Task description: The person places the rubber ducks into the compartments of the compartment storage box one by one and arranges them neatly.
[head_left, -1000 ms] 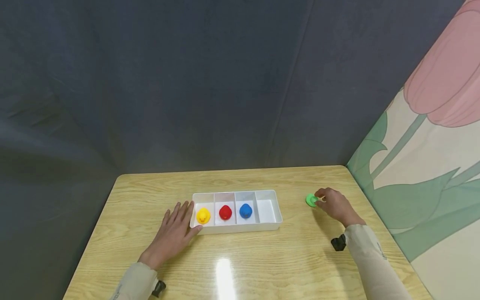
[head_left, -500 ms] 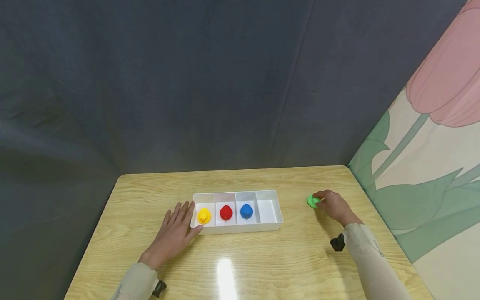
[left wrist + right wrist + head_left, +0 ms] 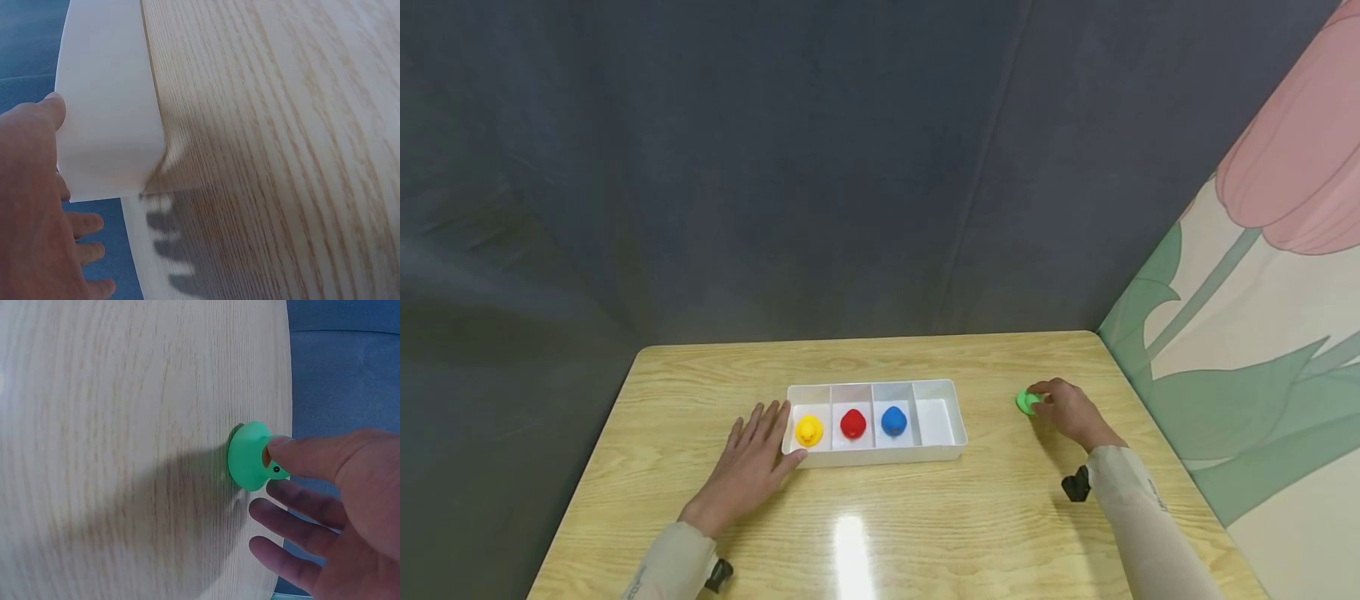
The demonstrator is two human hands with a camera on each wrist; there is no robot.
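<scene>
A green rubber duck point(image 3: 250, 456) sits on the table at the right, with an orange beak and a black eye. My right hand point(image 3: 1073, 414) pinches it by the head; the thumb lies over the beak in the right wrist view, and the other fingers spread out beside it. A white four-sided tray point(image 3: 880, 457) with compartments stands mid-table. My left hand point(image 3: 748, 462) rests at its left end with extended fingers, the thumb touching the near wall. From left to right the tray holds a yellow duck point(image 3: 808, 431), a red one point(image 3: 853, 424) and a blue one point(image 3: 894, 422).
The tray's rightmost compartment point(image 3: 936, 422) holds nothing. A wood-grain table point(image 3: 970, 533) carries everything, backed by a dark curtain point(image 3: 850, 167). On the right rises a panel point(image 3: 1247, 400) with a tulip print.
My right hand has drawn in slightly over the green duck, its fingers now covering more of it. The left hand stays at the tray. The whole view has shifted a little.
</scene>
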